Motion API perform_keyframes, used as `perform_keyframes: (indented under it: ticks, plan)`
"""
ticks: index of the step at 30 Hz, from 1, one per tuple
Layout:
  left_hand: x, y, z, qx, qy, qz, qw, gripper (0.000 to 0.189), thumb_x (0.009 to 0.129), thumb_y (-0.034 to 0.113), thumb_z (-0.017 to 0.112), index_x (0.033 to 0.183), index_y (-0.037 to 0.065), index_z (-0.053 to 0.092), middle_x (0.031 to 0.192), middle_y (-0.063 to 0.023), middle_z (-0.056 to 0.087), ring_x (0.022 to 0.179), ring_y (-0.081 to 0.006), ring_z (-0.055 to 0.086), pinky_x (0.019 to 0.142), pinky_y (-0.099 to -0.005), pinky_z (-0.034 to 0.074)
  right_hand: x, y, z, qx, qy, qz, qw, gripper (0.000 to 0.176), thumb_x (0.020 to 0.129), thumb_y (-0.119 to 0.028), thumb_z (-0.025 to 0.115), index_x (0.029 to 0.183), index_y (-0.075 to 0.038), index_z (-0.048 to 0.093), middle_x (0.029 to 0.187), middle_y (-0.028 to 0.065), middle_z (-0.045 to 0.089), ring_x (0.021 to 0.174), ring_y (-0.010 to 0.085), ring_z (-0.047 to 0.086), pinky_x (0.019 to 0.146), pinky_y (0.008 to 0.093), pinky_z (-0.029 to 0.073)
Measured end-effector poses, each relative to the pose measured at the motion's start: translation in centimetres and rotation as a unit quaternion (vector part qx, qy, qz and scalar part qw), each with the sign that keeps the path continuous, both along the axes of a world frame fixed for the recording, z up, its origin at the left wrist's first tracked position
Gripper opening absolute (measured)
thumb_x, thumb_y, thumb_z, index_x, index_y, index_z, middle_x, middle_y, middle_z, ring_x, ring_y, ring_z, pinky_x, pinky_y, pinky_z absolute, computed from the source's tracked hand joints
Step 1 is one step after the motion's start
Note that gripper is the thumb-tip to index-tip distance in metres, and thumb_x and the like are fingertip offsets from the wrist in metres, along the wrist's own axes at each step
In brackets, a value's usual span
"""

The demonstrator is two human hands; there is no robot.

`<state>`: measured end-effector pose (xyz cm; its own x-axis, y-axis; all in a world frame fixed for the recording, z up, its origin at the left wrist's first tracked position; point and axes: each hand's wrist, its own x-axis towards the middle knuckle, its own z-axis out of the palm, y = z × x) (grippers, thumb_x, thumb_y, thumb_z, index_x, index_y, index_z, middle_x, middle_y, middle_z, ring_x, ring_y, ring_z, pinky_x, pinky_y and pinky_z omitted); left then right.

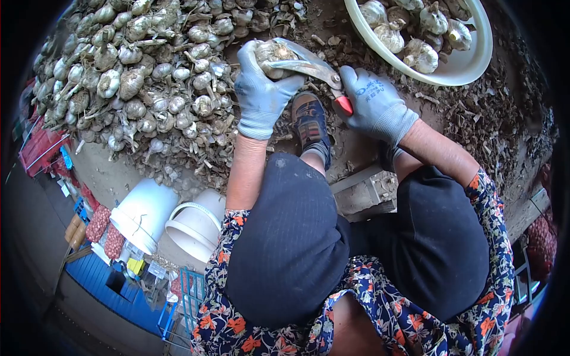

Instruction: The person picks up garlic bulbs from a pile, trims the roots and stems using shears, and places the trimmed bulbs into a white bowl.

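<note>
In a grey-blue knit glove, my left hand [261, 89] is closed around a garlic bulb [274, 58], holding it up in front of me. My right hand [373, 98], gloved the same way, grips the red handle of a pair of pruning shears [323, 71]. The shears' blades stand apart, one on each side of the bulb's top end. Beyond my left hand rises a big heap of garlic [136, 77] with dry stalks and roots. A pale tub [484, 56] holding several cleaner bulbs sits past my right hand.
Dry garlic skins and cut stalks [463, 118] litter the ground. My shoe [310, 121] is planted below the shears. Two white buckets [145, 213] lie at lower left, near red net sacks [98, 223] and a blue panel [107, 291]. Another net sack [541, 246] stands at far right.
</note>
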<state>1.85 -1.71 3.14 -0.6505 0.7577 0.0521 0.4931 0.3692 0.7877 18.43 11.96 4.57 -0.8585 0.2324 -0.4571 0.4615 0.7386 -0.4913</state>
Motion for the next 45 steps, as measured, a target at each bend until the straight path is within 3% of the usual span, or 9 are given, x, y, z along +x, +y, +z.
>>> perform_keyframes:
  ticks: [3,12,19,20,23,30,36,42,45]
  plan:
    - [0.1,0.1,-0.4,-0.045,0.101,0.050,0.993,0.086,0.056,0.032,0.087,0.121,0.004,0.039,0.094,-0.0153,0.063,0.078,-0.0338,0.066,0.068,-0.0395,0.054,0.1,-0.3,0.1,-0.042,0.013,-0.012,0.999,0.041,0.081,-0.027,0.061,0.108,-0.001,0.043,0.092,0.0243,0.059,0.088,0.0406,0.061,0.076,0.0461,0.049]
    - [0.4,1.6,-1.9,-0.005,0.322,0.043,0.946,0.080,0.054,0.035,0.086,0.116,0.005,0.045,0.093,-0.0138,0.060,0.069,-0.0328,0.064,0.057,-0.0373,0.053,-0.1,-0.1,-1.8,-0.076,-0.016,0.001,0.997,0.048,0.077,-0.034,0.066,0.102,0.001,0.045,0.093,0.0247,0.062,0.086,0.0397,0.063,0.076,0.0455,0.050]
    - [0.4,1.4,-1.9,-0.003,-0.013,0.000,1.000,0.057,0.057,0.022,0.083,0.101,0.005,0.052,0.088,-0.0099,0.066,0.073,-0.0192,0.067,0.063,-0.0317,0.055,2.0,0.2,-3.6,-0.084,-0.017,-0.068,0.994,0.032,0.083,-0.026,0.058,0.100,-0.002,0.045,0.083,0.0241,0.063,0.081,0.0404,0.063,0.073,0.0482,0.049]
    - [0.5,1.2,-1.1,0.055,-0.390,-0.046,0.918,0.056,0.057,0.020,0.084,0.102,0.004,0.055,0.094,-0.0085,0.066,0.080,-0.0142,0.066,0.069,-0.0270,0.055,2.4,0.2,-4.2,-0.092,0.000,-0.121,0.988,0.025,0.085,-0.023,0.055,0.098,-0.004,0.046,0.081,0.0254,0.062,0.079,0.0423,0.062,0.071,0.0500,0.049]
    - [1.7,0.7,-1.1,0.027,-0.533,-0.057,0.844,0.069,0.058,0.021,0.084,0.115,-0.001,0.052,0.102,-0.0088,0.063,0.093,-0.0146,0.063,0.080,-0.0270,0.054,2.8,0.9,-4.7,-0.088,0.029,-0.149,0.984,0.024,0.087,-0.024,0.053,0.097,-0.004,0.047,0.078,0.0255,0.061,0.077,0.0435,0.061,0.069,0.0510,0.048]
    - [0.7,-0.1,-1.5,0.008,-0.444,-0.002,0.896,0.070,0.062,0.019,0.083,0.117,-0.002,0.046,0.104,-0.0092,0.061,0.094,-0.0141,0.062,0.084,-0.0276,0.052,5.0,1.4,-3.5,-0.078,0.030,-0.068,0.994,0.038,0.084,-0.026,0.058,0.111,-0.004,0.044,0.093,0.0240,0.059,0.087,0.0431,0.059,0.076,0.0493,0.048]
    - [-0.5,0.4,0.6,-0.118,-0.286,-0.164,0.936,0.065,0.061,0.016,0.081,0.116,0.003,0.050,0.101,-0.0044,0.061,0.092,-0.0122,0.059,0.084,-0.0278,0.048,4.2,1.2,-3.5,0.040,0.085,0.044,0.995,0.044,0.081,-0.027,0.060,0.115,-0.004,0.044,0.097,0.0229,0.059,0.089,0.0414,0.059,0.081,0.0483,0.046]
    - [0.0,-0.3,0.2,-0.139,-0.286,-0.177,0.931,0.065,0.060,0.017,0.081,0.116,0.003,0.052,0.104,-0.0054,0.060,0.095,-0.0139,0.058,0.087,-0.0284,0.047,4.2,1.2,-5.2,-0.062,0.004,-0.055,0.997,0.030,0.083,-0.024,0.058,0.100,-0.003,0.047,0.073,0.0226,0.061,0.074,0.0419,0.062,0.066,0.0480,0.048]
    - [0.4,-1.3,-2.1,0.056,-0.493,-0.032,0.867,0.073,0.062,0.014,0.077,0.126,0.002,0.044,0.115,-0.0104,0.056,0.105,-0.0191,0.057,0.091,-0.0310,0.047,5.1,1.5,-5.0,-0.164,0.000,-0.109,0.980,0.028,0.084,-0.028,0.060,0.092,-0.002,0.052,0.074,0.0215,0.060,0.071,0.0328,0.062,0.064,0.0413,0.048]
